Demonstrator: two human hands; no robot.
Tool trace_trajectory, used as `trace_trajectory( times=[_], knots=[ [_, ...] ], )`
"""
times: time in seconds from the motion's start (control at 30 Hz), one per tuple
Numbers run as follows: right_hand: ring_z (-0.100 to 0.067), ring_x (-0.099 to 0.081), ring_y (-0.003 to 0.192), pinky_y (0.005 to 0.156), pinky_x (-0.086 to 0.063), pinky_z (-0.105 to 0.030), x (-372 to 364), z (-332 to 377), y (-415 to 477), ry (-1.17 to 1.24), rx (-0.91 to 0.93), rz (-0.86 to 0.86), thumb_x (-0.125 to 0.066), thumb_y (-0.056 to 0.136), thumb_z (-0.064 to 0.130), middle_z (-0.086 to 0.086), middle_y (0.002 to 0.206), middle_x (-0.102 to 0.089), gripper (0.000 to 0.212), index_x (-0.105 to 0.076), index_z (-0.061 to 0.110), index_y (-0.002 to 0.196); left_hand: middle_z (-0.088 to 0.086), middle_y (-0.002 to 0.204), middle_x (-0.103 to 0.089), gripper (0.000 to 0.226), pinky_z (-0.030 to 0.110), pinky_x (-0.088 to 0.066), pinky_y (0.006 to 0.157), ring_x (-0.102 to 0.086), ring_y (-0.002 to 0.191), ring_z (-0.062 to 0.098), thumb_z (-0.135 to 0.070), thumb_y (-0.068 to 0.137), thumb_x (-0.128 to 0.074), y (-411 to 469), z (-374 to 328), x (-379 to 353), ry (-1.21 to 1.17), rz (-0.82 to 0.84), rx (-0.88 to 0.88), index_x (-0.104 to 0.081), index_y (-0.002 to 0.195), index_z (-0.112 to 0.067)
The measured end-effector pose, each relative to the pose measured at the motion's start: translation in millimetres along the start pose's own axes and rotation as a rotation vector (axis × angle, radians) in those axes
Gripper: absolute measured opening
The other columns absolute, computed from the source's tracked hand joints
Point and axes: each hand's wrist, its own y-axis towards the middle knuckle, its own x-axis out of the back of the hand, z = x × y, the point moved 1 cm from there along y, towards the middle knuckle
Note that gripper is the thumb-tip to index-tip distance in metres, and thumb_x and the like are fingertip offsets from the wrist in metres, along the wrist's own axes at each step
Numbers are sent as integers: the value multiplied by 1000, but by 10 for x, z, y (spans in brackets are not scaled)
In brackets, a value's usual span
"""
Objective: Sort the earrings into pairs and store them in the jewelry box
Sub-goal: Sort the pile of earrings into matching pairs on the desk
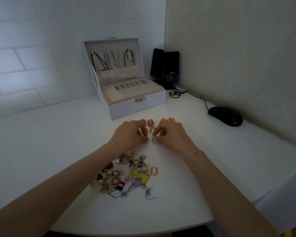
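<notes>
Two earrings were held close together just above the tabletop (58, 151). The right hand (171, 135) pinched a small silver earring (154, 138), round with a dark centre, between thumb and forefinger. The left hand (129, 134) had its fingers closed on a second earring (144, 141), mostly hidden and too dim to tell its colour.

Just beyond the fingers lay a pink oval pair (150, 123) with pale beaded rims. Beside it, past the right fingers, was a yellow-gold round pair (163, 120), and a small gold earring (152, 128) sat between the two hands.

Behind the fingers, between the forearms, sprawled an unsorted heap of earrings (126, 175): yellow hearts, gold hoops, pearls, blue bows, a pink-and-black piece.

Further beyond the fingers stood the jewelry box (137, 106), pale grey with its lid up, necklaces hanging inside the lid and beige compartments below.
</notes>
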Motion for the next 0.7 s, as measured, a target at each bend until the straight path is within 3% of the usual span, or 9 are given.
trace_trajectory(
  times=[0.13,0.27,0.47,0.6,0.7],
  knots=[
    [-6,-47,70,78,-51,-34,-4,-16,15,-7,5,-7,-73,75,13,10,70,-47,15,-68,16,89,-9,74,-55,13,26,-39,67,-53,73,11,-25,80,-67,21,27,-64,-15,-35,-56,-59,89,-19],
    [-7,-48,74,81,-48,-32,-20,-10,17,-35,17,-14,-70,78,13,13,69,-47,13,-68,16,91,-15,73,-52,15,22,-35,59,-45,66,-4,-31,80,-68,27,96,-87,-19,-48,-64,-58,87,-22],
    [-11,-50,80,85,-44,-31,-24,-13,16,-41,19,-22,-70,78,14,7,72,-51,14,-68,16,92,-13,79,-56,17,19,-35,60,-46,66,-2,-33,81,-67,20,132,-47,-65,-70,-54,-59,91,-23],
    [-23,-56,84,77,-51,-39,4,-21,-4,44,16,-46,-71,76,11,2,72,-55,14,-65,18,87,-11,83,-59,10,19,-41,66,-54,75,6,-28,85,-63,-91,255,155,-110,-128,-50,-61,92,-20],
    [-17,-62,63,59,-55,-30,92,61,-47,223,-16,-35,-70,77,4,-7,74,-61,11,-66,11,86,-7,90,-65,5,9,-40,68,-57,82,5,-21,88,-60,-229,456,306,-131,-131,-55,-64,91,-20]
  ],
)
